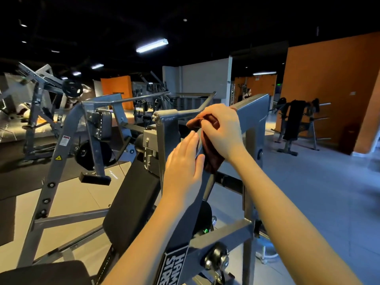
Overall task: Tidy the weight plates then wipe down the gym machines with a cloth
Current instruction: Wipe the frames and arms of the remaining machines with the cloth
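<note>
Dim gym, mid-frame: the right hand (222, 130) grips the cloth (212, 159) on the upward-sloping bar (188, 221); the left hand (183, 167) lies flat just below.

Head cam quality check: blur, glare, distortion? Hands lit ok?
Head view: right hand, left hand and cloth are well lit and fairly sharp; floor at the right edge is smeared; ceiling nearly black, tube light blown out; wide-angle bending shows in the machine frame near the borders.

The right hand (221, 130) grips a brown cloth (209, 149) on the grey machine frame (253, 112); the left hand (183, 171) rests flat beside it.
</note>
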Action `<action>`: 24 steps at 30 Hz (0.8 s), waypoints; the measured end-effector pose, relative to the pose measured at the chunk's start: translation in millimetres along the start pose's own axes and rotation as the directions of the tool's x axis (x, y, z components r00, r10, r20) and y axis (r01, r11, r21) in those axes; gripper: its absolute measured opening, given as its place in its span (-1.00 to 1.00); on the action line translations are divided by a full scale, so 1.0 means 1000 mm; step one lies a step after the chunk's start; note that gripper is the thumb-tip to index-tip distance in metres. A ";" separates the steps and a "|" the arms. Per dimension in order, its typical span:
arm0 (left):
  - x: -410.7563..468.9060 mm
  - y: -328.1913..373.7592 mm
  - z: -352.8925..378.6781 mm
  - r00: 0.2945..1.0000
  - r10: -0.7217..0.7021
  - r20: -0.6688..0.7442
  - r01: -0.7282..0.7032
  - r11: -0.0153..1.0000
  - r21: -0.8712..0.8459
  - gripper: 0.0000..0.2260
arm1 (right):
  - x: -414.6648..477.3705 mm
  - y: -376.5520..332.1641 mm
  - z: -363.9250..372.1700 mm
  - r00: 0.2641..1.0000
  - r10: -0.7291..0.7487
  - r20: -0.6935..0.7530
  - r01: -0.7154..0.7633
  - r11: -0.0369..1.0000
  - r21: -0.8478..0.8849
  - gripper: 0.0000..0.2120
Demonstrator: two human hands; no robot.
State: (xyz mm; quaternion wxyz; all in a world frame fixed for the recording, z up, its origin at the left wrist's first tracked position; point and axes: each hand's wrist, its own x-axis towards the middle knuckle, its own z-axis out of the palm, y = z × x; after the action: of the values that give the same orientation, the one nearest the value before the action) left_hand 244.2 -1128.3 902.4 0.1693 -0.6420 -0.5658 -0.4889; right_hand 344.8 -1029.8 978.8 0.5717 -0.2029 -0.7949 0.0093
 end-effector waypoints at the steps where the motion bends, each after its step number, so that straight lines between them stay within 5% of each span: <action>1: 0.000 -0.002 0.001 1.000 0.006 -0.002 -0.006 1.000 0.009 -0.48 | 0.003 0.003 -0.004 0.998 -0.035 0.044 0.035 0.999 0.002 -0.85; 4: 0.002 -0.007 0.005 1.000 0.009 -0.012 -0.008 0.999 0.041 -0.48 | 0.026 0.018 -0.016 0.993 0.045 0.113 -0.043 0.999 -0.022 -0.78; 8: 0.002 -0.007 0.007 1.000 0.006 -0.027 -0.004 0.998 0.060 -0.49 | 0.032 0.030 -0.011 0.973 0.225 -0.047 -0.226 0.974 -0.003 -0.80; 11: 0.000 -0.006 0.005 0.999 0.005 -0.038 -0.003 0.999 0.053 -0.49 | 0.016 0.021 0.001 0.990 0.129 -0.053 -0.130 0.991 -0.014 -0.84; 14: 0.001 -0.004 0.005 0.999 0.005 -0.032 -0.003 0.998 0.055 -0.49 | 0.016 0.019 -0.008 0.996 -0.029 0.089 0.030 1.000 -0.005 -0.79; 17: 0.001 -0.004 0.005 0.999 0.001 -0.035 0.001 0.998 0.061 -0.51 | 0.031 0.030 -0.021 0.989 0.073 0.127 -0.073 0.997 -0.004 -0.83; 20: 0.000 -0.006 0.006 0.998 0.016 -0.059 -0.012 0.997 0.074 -0.54 | 0.031 0.026 -0.014 0.973 0.227 -0.036 -0.226 0.974 0.032 -0.92; 24: 0.001 -0.004 0.007 0.998 0.000 -0.061 0.003 0.999 0.043 -0.52 | 0.006 0.009 -0.005 0.999 0.027 0.033 -0.027 0.999 0.021 -0.87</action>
State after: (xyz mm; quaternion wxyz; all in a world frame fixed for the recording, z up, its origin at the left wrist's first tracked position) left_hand 243.3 -1121.7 898.4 0.1998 -0.6225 -0.5714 -0.4960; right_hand 350.3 -1020.5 983.2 0.5608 -0.2073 -0.8011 0.0289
